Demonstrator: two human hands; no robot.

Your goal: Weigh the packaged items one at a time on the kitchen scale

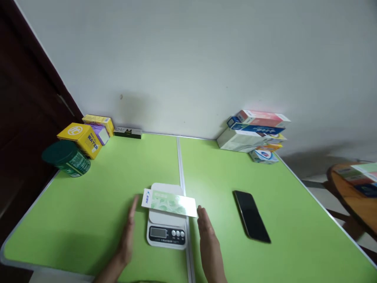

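Note:
A long, flat green-and-white box lies slightly slanted across the platform of a white digital kitchen scale. The scale's display looks grey, with no digits I can make out. To the left, my left hand is held upright on edge, fingers stretched out and a small gap from the box. My right hand stands likewise on the other side, its fingertips close to the box's right end; whether they touch I cannot tell. Neither hand holds anything.
A black smartphone lies right of my hands on the green table. Back left are a green jar, a yellow box and smaller cartons. Stacked boxes stand back right against the wall. Beyond sits a wooden stool.

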